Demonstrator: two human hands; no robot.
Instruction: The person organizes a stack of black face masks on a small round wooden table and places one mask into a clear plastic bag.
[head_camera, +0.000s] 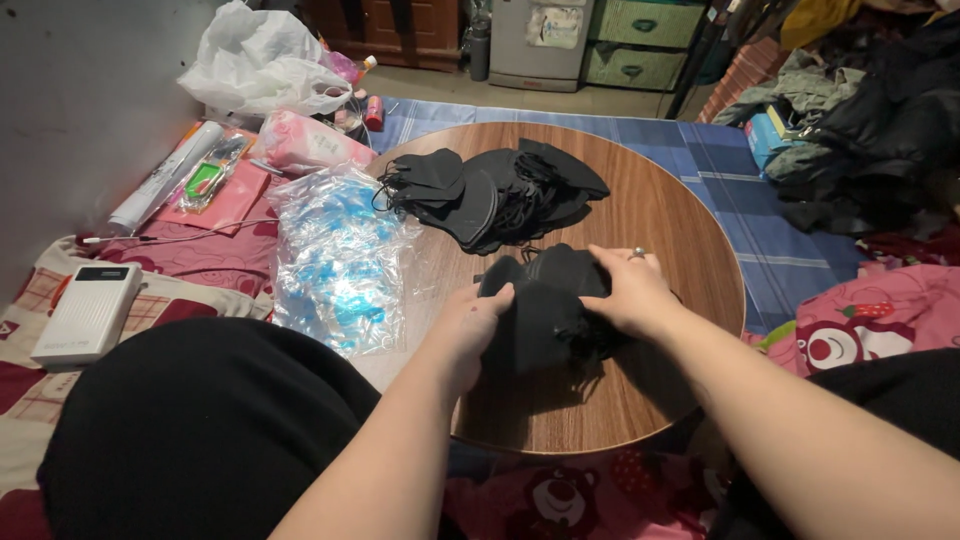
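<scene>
Hands meet over a small stack of black face masks (545, 305) near the front of the round wooden table (680, 215). The left hand (475, 325) presses against the stack's left edge, fingers curled onto the dark fabric, thumb up along its side. The right hand (630, 290), with a ring on one finger, lies over the stack's right side, its fingers bent down and gripping the masks from above. Between them the stack is held together, resting on the tabletop, ear loops trailing out beneath the right palm.

Farther back on the table, well apart from the hands, a larger heap of black masks (495, 190) lies fanned out, loops tangled at its left end. A crinkled clear plastic bag with blue contents (335, 260) hangs over the table's left rim, just beside the left forearm. Past it on the patterned bedding lie a pink packet (300, 142), a white plastic bag (260, 60) and a white box-shaped device (88, 312). A blue checked cloth (750, 200) spreads under the table's far right side, with a pile of dark clothes (880, 130) beyond it.
</scene>
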